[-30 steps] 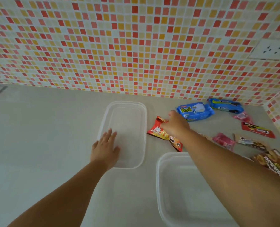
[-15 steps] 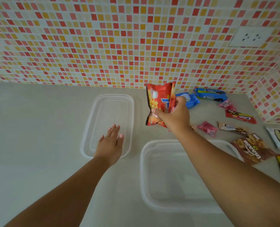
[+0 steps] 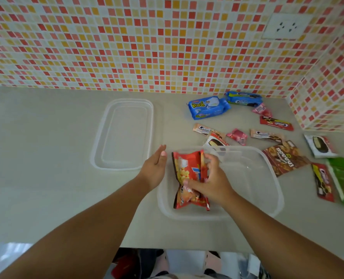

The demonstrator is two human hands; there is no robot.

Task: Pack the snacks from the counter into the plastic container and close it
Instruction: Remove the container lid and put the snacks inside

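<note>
The red snack bag (image 3: 189, 178), gripped by the right hand (image 3: 211, 184), should be laid flat in the container (image 3: 267, 178), steadied by the open left hand (image 3: 155, 170)

Right hand (image 3: 211, 184) gripping, left hand (image 3: 154, 168) flat-fingered.

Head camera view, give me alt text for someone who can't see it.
A right hand lowers a red snack bag into an open clear plastic container on a counter; the left hand is open at its rim. The lid and more snacks lie nearby.
</note>
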